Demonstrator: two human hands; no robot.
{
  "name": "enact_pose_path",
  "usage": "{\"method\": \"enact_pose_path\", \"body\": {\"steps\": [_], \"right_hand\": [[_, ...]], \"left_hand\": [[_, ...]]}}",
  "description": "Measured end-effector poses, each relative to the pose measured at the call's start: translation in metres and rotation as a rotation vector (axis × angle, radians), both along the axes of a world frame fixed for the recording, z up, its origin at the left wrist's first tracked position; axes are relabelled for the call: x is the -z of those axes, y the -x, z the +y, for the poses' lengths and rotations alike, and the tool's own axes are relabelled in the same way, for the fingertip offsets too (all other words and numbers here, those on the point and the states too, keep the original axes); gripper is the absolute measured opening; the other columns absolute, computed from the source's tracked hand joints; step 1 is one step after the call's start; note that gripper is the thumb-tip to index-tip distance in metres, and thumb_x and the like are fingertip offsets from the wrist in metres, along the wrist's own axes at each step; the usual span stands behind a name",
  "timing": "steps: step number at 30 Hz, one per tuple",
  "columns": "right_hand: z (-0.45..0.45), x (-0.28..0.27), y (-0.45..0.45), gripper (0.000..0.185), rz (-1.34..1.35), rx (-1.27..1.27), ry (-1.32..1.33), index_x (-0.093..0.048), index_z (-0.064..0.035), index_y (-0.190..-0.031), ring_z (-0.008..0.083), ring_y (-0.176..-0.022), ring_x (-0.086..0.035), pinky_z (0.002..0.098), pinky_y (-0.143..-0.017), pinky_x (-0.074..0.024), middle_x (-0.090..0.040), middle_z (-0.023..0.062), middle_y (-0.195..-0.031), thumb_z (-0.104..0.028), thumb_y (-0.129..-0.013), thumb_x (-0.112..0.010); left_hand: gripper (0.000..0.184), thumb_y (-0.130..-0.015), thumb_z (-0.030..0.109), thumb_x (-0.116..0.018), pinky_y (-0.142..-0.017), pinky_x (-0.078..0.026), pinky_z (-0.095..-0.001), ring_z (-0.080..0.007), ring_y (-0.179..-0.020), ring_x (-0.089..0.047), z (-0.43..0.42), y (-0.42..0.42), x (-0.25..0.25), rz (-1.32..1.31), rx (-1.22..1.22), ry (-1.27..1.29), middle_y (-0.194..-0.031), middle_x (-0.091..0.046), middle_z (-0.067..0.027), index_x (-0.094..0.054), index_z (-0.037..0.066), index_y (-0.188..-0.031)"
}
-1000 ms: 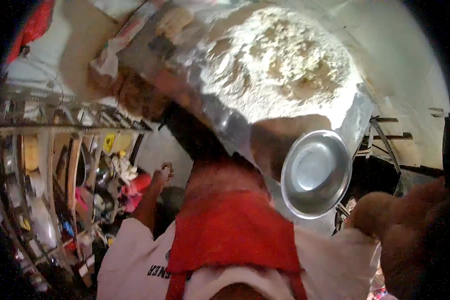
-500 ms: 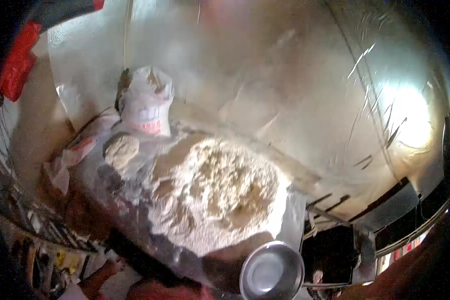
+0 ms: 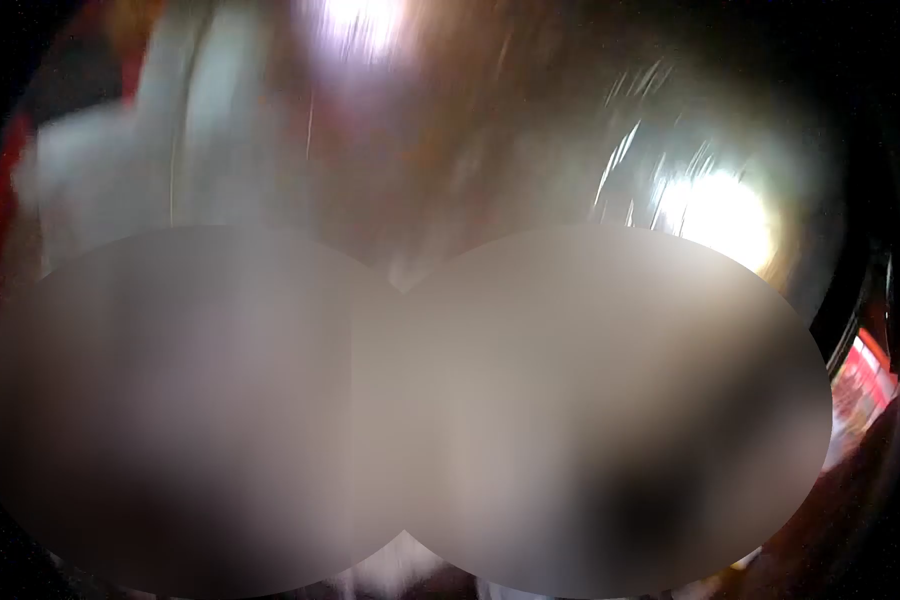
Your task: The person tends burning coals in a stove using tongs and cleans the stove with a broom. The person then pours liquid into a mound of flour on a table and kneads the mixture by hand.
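Neither my left hand nor my right hand can be made out. Two large blurred ovals cover the middle and lower part of the view and hide whatever lies behind them. A dark reddish-brown shape (image 3: 865,490) at the lower right edge may be part of my raised right arm, but no fingers show there. The flour heap, the metal bowl and the work surface cannot be seen.
A smeared, shiny wall or sheet (image 3: 450,130) fills the upper view, with a bright glare (image 3: 720,220) at the right. Something red (image 3: 2,220) hangs at the left edge. A red and white patch (image 3: 863,390) shows at the right edge.
The view has tilted further up. The flour, bowl and white bag seen before are now hidden or out of view. My left hand, low at the left earlier, no longer shows.
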State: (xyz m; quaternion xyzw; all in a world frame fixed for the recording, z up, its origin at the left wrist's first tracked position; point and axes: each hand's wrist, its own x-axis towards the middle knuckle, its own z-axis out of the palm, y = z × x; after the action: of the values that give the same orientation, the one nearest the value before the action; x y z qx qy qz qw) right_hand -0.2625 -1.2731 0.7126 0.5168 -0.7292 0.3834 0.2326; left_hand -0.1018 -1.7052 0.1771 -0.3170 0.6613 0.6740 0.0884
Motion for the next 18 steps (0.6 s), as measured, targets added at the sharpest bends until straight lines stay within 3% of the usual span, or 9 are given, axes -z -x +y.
{"method": "enact_pose_path", "body": {"steps": [7,9,11,12,14,15,18], "right_hand": [[0.029,-0.023,-0.026,0.033,0.143,0.037,-0.007,-0.062,-0.0097,-0.113,0.0130,-0.078,-0.055,0.0287,-0.070,-0.0474,-0.058,0.0054,-0.089,-0.009,-0.080,-0.068],[0.029,-0.033,-0.035,0.034,0.201,0.047,-0.004,-0.062,-0.0100,-0.113,0.0128,-0.078,-0.055,0.0286,-0.070,-0.0473,-0.058,0.0053,-0.089,-0.009,-0.080,-0.068],[0.031,-0.039,-0.044,0.034,0.234,0.101,0.002,-0.062,-0.0102,-0.114,0.0126,-0.078,-0.055,0.0285,-0.070,-0.0473,-0.058,0.0051,-0.089,-0.009,-0.080,-0.068],[0.034,-0.037,-0.047,0.034,0.231,0.157,0.015,-0.062,-0.0103,-0.114,0.0124,-0.078,-0.055,0.0284,-0.070,-0.0472,-0.058,0.0051,-0.089,-0.009,-0.080,-0.068],[0.046,-0.037,-0.042,0.035,0.218,0.326,0.035,-0.062,-0.0105,-0.114,0.0122,-0.078,-0.054,0.0283,-0.069,-0.0472,-0.057,0.0050,-0.089,-0.009,-0.080,-0.068],[0.058,-0.026,-0.037,0.035,0.185,0.458,0.049,-0.062,-0.0106,-0.114,0.0121,-0.078,-0.054,0.0282,-0.069,-0.0471,-0.057,0.0049,-0.089,-0.009,-0.080,-0.068],[0.135,0.051,-0.001,0.035,-0.175,0.955,0.071,-0.062,-0.0109,-0.115,0.0117,-0.078,-0.054,0.0280,-0.069,-0.0470,-0.057,0.0047,-0.089,-0.009,-0.080,-0.068]], "left_hand": [[0.035,-0.094,0.027,-0.047,-0.078,-0.045,-0.0363,-0.0217,-0.088,-0.053,0.046,-0.088,0.012,0.109,0.049,-0.020,-0.103,-0.056,-0.0065,-0.054,0.002,-0.118],[0.030,-0.092,0.018,-0.053,-0.077,-0.047,-0.0335,-0.0183,-0.088,-0.056,0.063,-0.034,0.001,0.229,-0.180,-0.335,-0.095,-0.058,-0.0102,-0.055,-0.004,-0.113],[0.032,-0.091,0.016,-0.056,-0.076,-0.048,-0.0322,-0.0170,-0.086,-0.057,0.088,-0.005,-0.071,0.070,0.140,-0.173,-0.095,-0.060,-0.0098,-0.053,-0.005,-0.115],[0.033,-0.091,0.015,-0.057,-0.076,-0.049,-0.0317,-0.0165,-0.086,-0.058,0.096,0.006,-0.097,0.004,0.271,-0.115,-0.094,-0.060,-0.0096,-0.052,-0.005,-0.116],[0.034,-0.091,0.020,-0.060,-0.077,-0.049,-0.0285,-0.0135,-0.082,-0.059,0.130,0.026,-0.121,0.213,0.286,-0.391,-0.095,-0.061,-0.0068,-0.054,-0.001,-0.117],[0.034,-0.091,0.020,-0.060,-0.077,-0.049,-0.0285,-0.0135,-0.082,-0.059,0.142,0.036,-0.136,0.182,0.330,-0.408,-0.095,-0.061,-0.0068,-0.054,-0.001,-0.117],[0.033,-0.091,0.021,-0.060,-0.079,-0.049,-0.0270,-0.0127,-0.084,-0.059,0.186,0.065,-0.185,0.053,0.487,-0.340,-0.096,-0.061,-0.0049,-0.054,0.003,-0.119]]}}
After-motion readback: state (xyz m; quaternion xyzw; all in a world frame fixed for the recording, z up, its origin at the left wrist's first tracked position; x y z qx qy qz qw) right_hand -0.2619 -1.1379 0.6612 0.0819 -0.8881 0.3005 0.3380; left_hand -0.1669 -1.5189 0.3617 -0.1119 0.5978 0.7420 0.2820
